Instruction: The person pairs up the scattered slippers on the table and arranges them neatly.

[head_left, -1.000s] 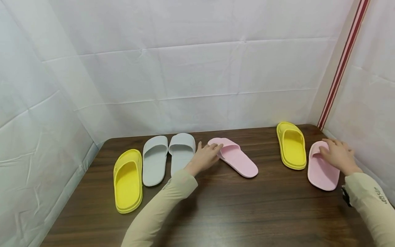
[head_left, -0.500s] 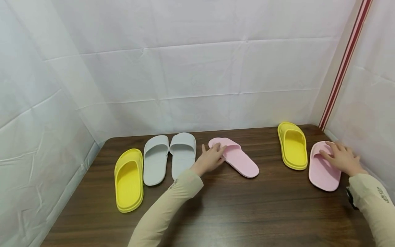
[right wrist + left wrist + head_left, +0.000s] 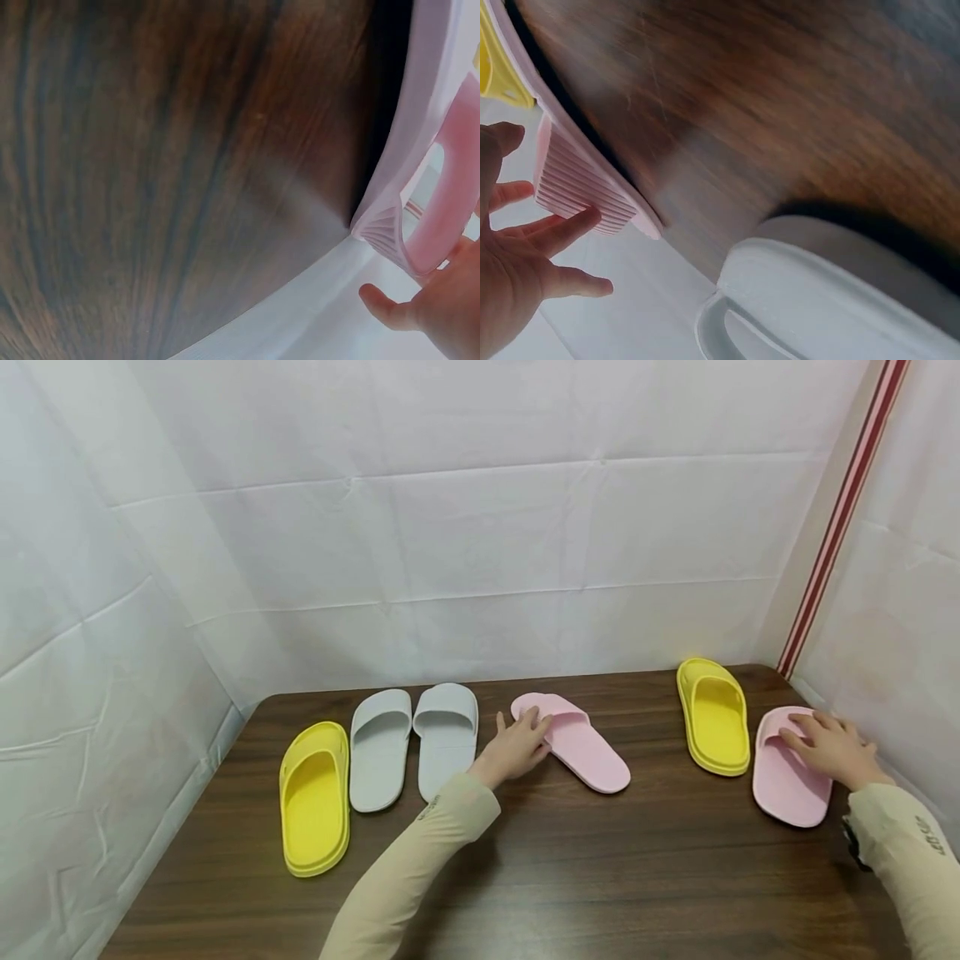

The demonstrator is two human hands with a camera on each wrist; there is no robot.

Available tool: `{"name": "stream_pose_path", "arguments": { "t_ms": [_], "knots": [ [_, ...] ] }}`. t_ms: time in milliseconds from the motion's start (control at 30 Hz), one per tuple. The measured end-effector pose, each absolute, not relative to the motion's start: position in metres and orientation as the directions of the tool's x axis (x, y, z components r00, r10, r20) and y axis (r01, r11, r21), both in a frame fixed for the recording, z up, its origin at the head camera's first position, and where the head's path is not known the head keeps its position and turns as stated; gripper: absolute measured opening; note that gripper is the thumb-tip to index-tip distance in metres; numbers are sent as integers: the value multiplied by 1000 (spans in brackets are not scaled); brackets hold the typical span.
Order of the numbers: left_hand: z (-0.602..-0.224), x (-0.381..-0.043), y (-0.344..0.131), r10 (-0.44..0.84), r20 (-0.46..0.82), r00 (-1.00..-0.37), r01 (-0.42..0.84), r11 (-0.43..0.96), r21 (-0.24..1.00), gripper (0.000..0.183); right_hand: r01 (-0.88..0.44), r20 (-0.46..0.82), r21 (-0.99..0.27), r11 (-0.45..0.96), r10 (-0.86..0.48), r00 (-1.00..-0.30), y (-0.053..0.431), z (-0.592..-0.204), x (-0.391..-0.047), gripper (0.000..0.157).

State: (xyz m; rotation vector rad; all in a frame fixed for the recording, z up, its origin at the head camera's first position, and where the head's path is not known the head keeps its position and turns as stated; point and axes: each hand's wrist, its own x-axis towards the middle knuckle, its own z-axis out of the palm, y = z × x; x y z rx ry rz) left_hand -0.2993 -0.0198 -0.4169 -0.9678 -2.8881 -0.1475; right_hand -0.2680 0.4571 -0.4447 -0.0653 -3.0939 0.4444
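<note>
In the head view my left hand (image 3: 517, 746) lies over the strap end of a pink slipper (image 3: 592, 760), which sits at a slant mid-table. Its fingers are spread, and in the left wrist view one fingertip is at the ribbed strap (image 3: 581, 187). My right hand (image 3: 836, 747) is over the other pink slipper (image 3: 787, 785) at the far right, fingers stretched out across its strap. In the right wrist view that strap (image 3: 450, 195) arches next to the hand (image 3: 442, 304), and most of the fingers are out of frame.
Two grey slippers (image 3: 378, 760) stand side by side left of my left hand, beside a yellow slipper (image 3: 313, 810). Another yellow slipper (image 3: 716, 727) lies left of the right pink one. White cloth (image 3: 480, 527) closes off the back and sides of the brown table (image 3: 600, 877).
My left hand has shifted right, further over the slanted pink slipper's strap. My right hand has moved slightly to the right. The slippers keep their places.
</note>
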Motion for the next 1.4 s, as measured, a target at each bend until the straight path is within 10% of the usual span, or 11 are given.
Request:
{"name": "stream_pose_path", "arguments": {
  "t_ms": [1400],
  "knots": [
    [-403,-337,3,629,-103,-771,625,777,73,44,64,-53,-302,951,50,-997,456,-443,-265,76]
  ]
}}
